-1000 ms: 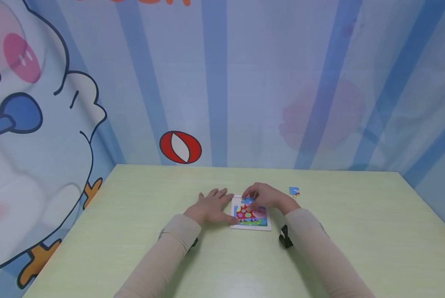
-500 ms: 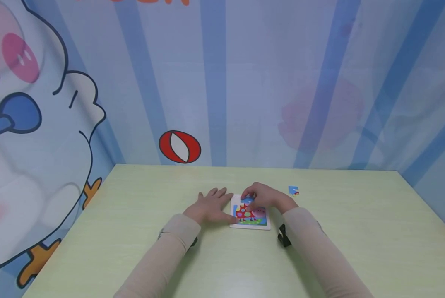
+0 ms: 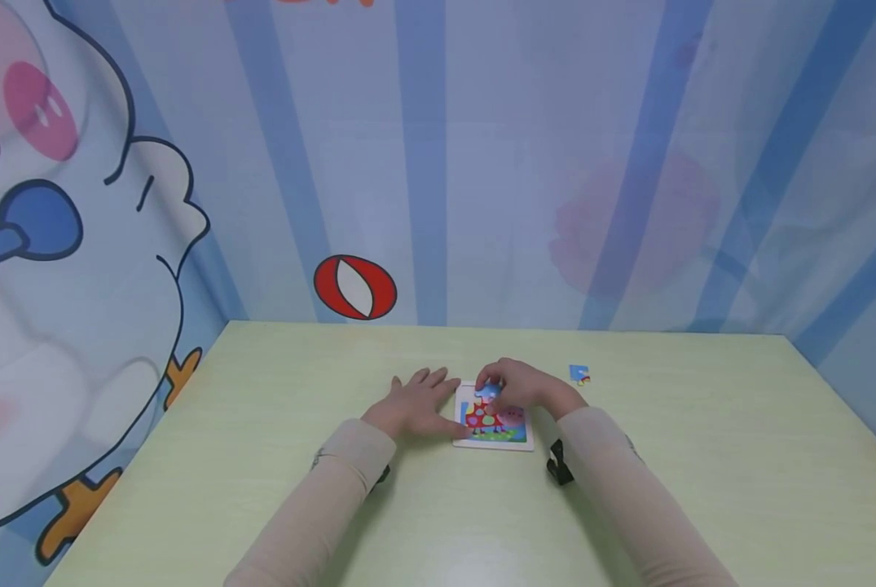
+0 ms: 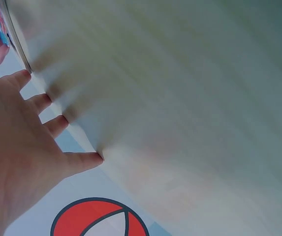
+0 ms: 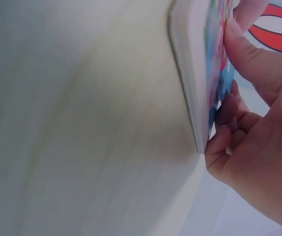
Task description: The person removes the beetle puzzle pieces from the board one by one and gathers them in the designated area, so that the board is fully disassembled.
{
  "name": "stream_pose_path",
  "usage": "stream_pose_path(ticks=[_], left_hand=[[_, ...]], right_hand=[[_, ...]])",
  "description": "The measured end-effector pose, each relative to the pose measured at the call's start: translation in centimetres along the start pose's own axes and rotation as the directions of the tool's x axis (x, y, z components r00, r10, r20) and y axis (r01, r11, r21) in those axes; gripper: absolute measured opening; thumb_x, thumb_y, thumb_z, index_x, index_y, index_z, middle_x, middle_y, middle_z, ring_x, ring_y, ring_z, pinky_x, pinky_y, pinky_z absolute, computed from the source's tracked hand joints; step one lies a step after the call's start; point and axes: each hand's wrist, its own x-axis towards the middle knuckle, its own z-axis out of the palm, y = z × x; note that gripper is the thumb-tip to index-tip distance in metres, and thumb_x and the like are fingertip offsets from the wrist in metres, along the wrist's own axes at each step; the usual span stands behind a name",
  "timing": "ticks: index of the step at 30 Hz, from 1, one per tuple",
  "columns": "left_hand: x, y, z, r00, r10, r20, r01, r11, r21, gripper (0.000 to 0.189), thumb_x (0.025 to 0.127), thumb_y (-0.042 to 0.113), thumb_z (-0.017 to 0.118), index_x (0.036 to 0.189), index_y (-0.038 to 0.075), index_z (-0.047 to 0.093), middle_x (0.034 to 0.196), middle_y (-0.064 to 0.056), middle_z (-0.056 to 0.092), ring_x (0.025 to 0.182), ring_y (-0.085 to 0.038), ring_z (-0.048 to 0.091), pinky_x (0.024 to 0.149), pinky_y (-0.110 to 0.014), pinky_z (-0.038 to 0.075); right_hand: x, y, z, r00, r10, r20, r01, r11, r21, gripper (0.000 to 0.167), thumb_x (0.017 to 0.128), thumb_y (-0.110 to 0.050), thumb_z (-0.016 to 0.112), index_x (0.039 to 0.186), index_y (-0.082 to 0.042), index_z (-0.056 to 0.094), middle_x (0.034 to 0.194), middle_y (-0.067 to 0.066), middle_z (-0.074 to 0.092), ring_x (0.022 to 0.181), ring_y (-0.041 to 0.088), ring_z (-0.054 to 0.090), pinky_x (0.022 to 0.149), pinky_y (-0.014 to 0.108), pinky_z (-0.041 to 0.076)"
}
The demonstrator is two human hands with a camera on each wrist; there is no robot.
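A small jigsaw puzzle board (image 3: 496, 446) with a white border lies flat on the table, its picture showing a pink pig-like head and a red dotted body. My left hand (image 3: 414, 408) rests spread along its left side, with the thumb on the lower left corner. Over the upper part of the board, my right hand (image 3: 527, 385) pinches a blue jigsaw piece (image 3: 488, 392) between thumb and fingers. In the right wrist view that puzzle piece (image 5: 226, 81) is slightly raised from the picture; the fingers partly hide it. Behind the right hand lies a loose jigsaw piece (image 3: 579, 374), blue with a bit of red and yellow.
The pale yellow-green table (image 3: 438, 522) ends at the back against a blue striped cloth backdrop (image 3: 482, 163). A red and white ball (image 3: 355, 287) is printed on the cloth. Black wrist straps (image 3: 559, 465) show under the sleeves.
The blue jigsaw piece in my right hand has tilted or shifted slightly over the board. My left hand and the loose piece stay put.
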Motion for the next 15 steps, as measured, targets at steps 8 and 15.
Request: stream_pose_path(ticks=[8,15], left_hand=[[0.12,0.04,0.01,1.000,-0.005,0.000,0.005,1.000,-0.003,0.087,0.081,0.066,0.059,0.152,0.023,0.031,0.160,-0.004,0.021,0.147,-0.033,0.014,0.110,-0.069,0.013],[0.08,0.04,0.05,1.000,-0.011,0.008,0.011,1.000,-0.003,0.088,0.082,0.066,0.058,0.153,0.024,0.029,0.161,-0.004,0.020,0.147,-0.032,0.013,0.110,-0.068,0.012]], right_hand=[[-0.24,-0.02,0.02,0.999,0.032,-0.036,-0.031,0.999,0.028,0.043,0.080,-0.009,0.076,0.119,-0.008,0.058,0.109,0.010,0.056,0.097,0.024,0.051,0.092,0.042,0.046],[-0.22,0.21,0.09,0.997,0.053,-0.056,-0.051,0.998,0.023,0.039,0.080,-0.013,0.077,0.115,-0.006,0.061,0.101,0.006,0.058,0.093,0.021,0.050,0.087,0.037,0.045]])
